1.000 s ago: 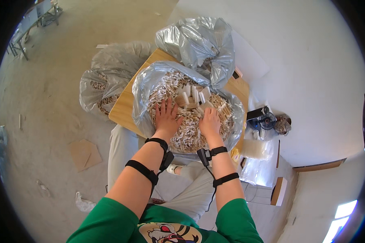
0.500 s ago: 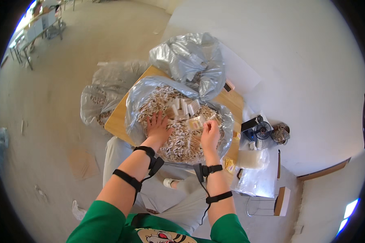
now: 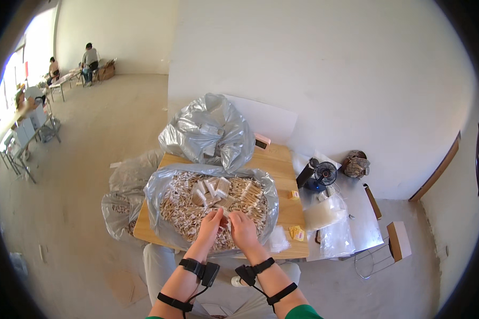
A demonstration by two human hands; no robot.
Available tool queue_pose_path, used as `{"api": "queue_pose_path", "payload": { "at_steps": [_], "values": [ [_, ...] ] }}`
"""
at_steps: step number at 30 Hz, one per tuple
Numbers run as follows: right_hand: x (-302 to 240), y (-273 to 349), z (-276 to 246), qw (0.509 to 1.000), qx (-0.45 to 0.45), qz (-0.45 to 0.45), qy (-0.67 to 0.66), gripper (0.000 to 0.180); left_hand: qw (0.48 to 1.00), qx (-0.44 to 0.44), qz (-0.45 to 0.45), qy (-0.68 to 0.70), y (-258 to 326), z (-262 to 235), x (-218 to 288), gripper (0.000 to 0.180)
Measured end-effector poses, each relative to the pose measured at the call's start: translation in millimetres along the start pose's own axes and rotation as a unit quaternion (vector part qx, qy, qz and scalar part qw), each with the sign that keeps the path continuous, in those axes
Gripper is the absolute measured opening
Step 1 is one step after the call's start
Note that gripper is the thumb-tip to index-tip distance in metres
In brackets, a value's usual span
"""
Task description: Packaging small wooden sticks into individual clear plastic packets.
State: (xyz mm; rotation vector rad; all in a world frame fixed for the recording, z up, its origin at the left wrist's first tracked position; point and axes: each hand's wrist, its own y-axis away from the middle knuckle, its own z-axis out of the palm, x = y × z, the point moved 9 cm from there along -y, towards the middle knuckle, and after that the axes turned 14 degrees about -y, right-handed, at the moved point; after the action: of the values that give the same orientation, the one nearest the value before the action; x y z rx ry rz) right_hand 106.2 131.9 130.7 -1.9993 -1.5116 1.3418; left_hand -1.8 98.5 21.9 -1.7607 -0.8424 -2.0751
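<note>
A grey plastic bag (image 3: 271, 204) lies wide open in front of me, full of loose cotton swabs (image 3: 178, 210). Several small clear packs of cotton swabs (image 3: 218, 187) rest on the heap near its middle. Over the near part of the heap, my left hand (image 3: 211, 223) and my right hand (image 3: 242, 228) are close together. Their fingers and thumbs are curled in a pinch towards each other. Whatever lies between the fingertips is too small and too covered to name.
The bag sits on a wooden table (image 3: 274, 167). Behind it stands another grey bag (image 3: 205, 127). Yellow cards (image 3: 296, 233) and clear plastic sleeves (image 3: 278, 240) lie at the right. A small black fan (image 3: 325, 173) is on a side table. People work at tables far left.
My left hand has lifted off the swabs, where it lay spread, and closed beside my right hand. My right hand has come inward. The view has tilted up, showing more wall and room.
</note>
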Motion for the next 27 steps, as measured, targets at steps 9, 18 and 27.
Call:
{"api": "queue_pose_path", "payload": {
  "at_steps": [9,18,27],
  "values": [
    [-22,12,11,0.993,-0.071,-0.083,0.045,0.015,0.999,-0.041,-0.017,-0.016,-1,-5,-7,0.017],
    [9,15,4,0.988,-0.020,0.121,-0.096,0.016,0.945,0.051,0.191,-0.261,19,-6,25,0.019],
    [20,22,9,0.986,-0.009,0.130,-0.099,0.014,0.880,0.065,0.256,-0.394,32,-1,38,0.016]
  ]
}}
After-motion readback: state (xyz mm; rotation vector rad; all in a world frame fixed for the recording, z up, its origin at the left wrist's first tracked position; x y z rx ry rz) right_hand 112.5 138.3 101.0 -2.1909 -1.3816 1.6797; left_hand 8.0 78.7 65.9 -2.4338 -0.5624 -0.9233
